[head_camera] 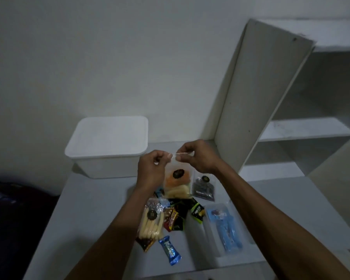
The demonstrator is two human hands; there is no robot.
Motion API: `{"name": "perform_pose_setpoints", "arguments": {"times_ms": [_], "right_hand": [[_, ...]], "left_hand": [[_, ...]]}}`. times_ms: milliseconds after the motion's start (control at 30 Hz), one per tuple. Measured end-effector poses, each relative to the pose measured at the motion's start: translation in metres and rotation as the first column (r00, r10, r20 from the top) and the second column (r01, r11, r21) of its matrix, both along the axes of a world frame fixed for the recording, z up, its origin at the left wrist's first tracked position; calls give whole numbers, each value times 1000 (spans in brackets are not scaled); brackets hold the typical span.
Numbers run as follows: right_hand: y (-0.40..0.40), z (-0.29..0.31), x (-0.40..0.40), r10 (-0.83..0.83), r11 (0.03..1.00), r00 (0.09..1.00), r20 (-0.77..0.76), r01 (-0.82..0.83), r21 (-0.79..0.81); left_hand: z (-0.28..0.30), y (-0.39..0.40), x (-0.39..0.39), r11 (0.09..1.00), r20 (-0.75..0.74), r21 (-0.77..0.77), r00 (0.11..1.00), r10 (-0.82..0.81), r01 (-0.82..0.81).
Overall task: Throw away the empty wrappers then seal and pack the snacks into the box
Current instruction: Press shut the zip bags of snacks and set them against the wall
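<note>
Dimly, left hand (pixel 151 168) and right hand (pixel 198 156) pinching clear snack bag (pixel 177 179) top, label unreadable

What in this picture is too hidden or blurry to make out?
- Head view: the white box has its lid on, so its contents are hidden.
- Whether the strip of the clear snack bag is sealed: left hand and right hand pinch over it.
- Print on the blue candy wrapper: blurred, dim light.
</note>
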State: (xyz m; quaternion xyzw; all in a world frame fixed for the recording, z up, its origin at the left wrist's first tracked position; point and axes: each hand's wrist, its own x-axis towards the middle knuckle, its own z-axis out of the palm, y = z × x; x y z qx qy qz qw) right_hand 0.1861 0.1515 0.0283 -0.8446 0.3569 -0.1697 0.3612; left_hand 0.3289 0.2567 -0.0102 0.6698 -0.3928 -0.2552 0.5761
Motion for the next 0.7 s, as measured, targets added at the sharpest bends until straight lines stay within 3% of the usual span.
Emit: {"name": "perform_pose_setpoints", "arguments": {"times_ms": [233,400,700], "right_hand": [[-21,47,-17,-9,999,998,65,11,-30],[-45,70,-33,22,992,1000,-12,-23,-123],[-67,85,-48,61,992,998,33,-57,-111]], "left_hand": [[40,-17,-8,994,47,-79,997,-68,72],[61,-43,-39,990,42,-136,999,-34,40],[72,-64,-61,985,128,-172,990,58,-35]]}}
